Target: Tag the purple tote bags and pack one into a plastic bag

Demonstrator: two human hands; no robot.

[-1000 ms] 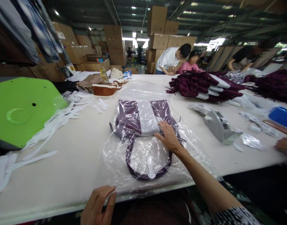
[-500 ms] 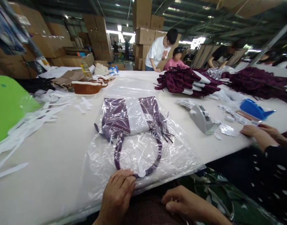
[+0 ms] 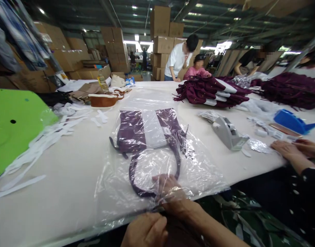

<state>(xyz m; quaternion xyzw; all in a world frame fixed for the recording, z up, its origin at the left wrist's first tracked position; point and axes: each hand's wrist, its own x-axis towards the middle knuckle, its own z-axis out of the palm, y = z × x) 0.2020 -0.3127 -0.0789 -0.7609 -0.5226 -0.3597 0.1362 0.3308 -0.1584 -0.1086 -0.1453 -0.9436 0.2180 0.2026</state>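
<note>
1. The purple and white fabric handbag with a looped purple handle (image 3: 149, 133) lies flat inside a clear crinkled plastic bag (image 3: 198, 168) on the pale bench (image 3: 70, 178), with the bag's open mouth at the near edge.
2. The right hand (image 3: 169, 190) is inside the mouth of the plastic bag, fingers loosely spread under the film beside the handle loop; whether it grips the handle cannot be told. The film is thin, so a sharp tug could stretch or tear it at the mouth.
3. The left hand (image 3: 147, 231) sits below the bench edge, curled, at the bag's lower lip; what it pinches, if anything, is hidden. If that lip slips, the mouth could bunch up around the right wrist.
4. The near end of the plastic bag overhangs the bench edge, so a pull toward the body could drag the handbag off.
5. The grey tape dispenser (image 3: 228, 132) stands near, to the right, and a neighbour's hands (image 3: 296, 151) work just beyond it; a wide sweep of film could snag either.
</note>
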